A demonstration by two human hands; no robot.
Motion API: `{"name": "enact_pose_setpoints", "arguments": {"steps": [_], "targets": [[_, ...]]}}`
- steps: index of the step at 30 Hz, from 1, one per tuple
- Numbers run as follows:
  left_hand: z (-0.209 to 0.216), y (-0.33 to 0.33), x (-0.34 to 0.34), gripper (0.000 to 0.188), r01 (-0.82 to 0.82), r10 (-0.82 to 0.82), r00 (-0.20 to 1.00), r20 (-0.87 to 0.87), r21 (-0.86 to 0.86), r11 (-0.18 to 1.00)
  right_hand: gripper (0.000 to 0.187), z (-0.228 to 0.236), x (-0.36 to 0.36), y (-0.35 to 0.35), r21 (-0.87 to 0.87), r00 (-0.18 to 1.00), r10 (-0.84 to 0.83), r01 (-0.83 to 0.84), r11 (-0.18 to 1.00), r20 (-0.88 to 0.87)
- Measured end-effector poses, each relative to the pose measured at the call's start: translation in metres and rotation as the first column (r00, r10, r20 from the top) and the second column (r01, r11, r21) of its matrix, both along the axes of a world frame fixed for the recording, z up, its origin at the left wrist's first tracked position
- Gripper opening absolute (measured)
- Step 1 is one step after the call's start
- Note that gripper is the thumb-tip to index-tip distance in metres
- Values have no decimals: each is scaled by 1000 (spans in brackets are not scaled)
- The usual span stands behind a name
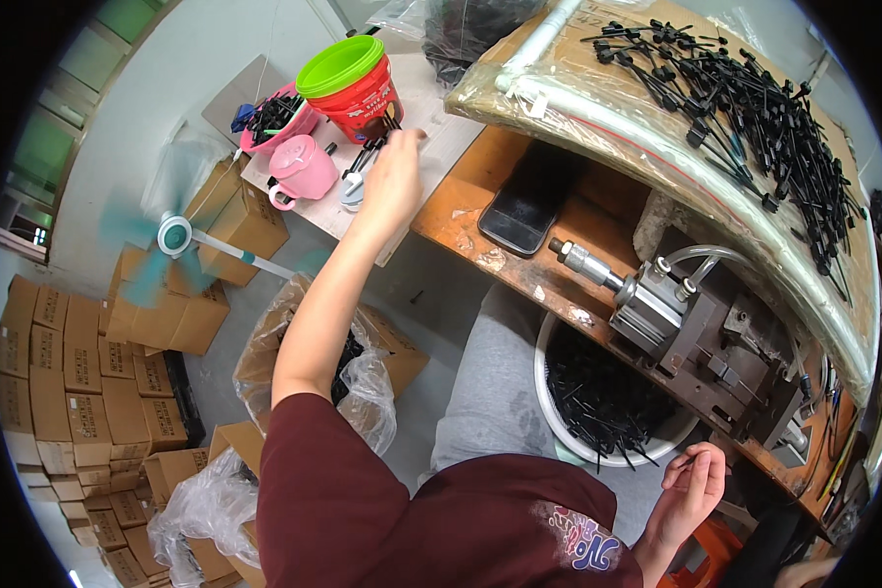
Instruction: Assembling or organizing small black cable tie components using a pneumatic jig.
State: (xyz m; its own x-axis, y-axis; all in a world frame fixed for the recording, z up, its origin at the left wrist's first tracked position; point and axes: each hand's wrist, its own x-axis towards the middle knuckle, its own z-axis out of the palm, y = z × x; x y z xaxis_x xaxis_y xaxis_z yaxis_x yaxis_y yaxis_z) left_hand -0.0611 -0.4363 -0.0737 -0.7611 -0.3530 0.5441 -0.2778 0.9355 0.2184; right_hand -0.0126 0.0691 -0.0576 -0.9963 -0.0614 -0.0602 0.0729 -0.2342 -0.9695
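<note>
My left hand (394, 181) reaches far out over the pale side table, beside a red bucket (358, 93) with a bright green rim. Its fingers bend down by several slim black plastic pieces (367, 154); what they grip is hidden. A pink lidded mug (303, 167) and a grey-white object (352, 192) are close to that wrist. My right hand (694, 480) hovers at the lower right, palm partly up, its fingers loosely bent and apart with nothing visible in them. Near it, a white basin (545, 392) full of black plastic pieces rests by my lap.
A metal clamping fixture (666, 314) is mounted on the wooden bench (451, 220), beside a dark phone-like slab (521, 211). Above, a plastic-wrapped board (559, 59) bears a heap of black ties (755, 118). At left are a fan (174, 235), stacked cartons (88, 392) and a plastic-lined box (265, 338).
</note>
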Motion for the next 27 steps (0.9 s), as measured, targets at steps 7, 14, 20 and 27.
{"name": "enact_pose_setpoints", "arguments": {"steps": [7,14,20,27], "targets": [[22,-24,-19,21,-183,245,934,-260,242,953,18,-3,-2,0,-94,999,-22,25,995,30],[1,-45,-26,22,-306,325,943,-76,192,932,19,-5,1,-2,-91,995,-93,96,991,39],[34,2,-3,23,61,61,883,-465,244,968,19,-3,1,-3,-100,997,-50,56,993,56],[106,193,34,33,490,-352,846,-401,843,219,13,11,-14,-3,-34,997,70,-68,997,39]]}}
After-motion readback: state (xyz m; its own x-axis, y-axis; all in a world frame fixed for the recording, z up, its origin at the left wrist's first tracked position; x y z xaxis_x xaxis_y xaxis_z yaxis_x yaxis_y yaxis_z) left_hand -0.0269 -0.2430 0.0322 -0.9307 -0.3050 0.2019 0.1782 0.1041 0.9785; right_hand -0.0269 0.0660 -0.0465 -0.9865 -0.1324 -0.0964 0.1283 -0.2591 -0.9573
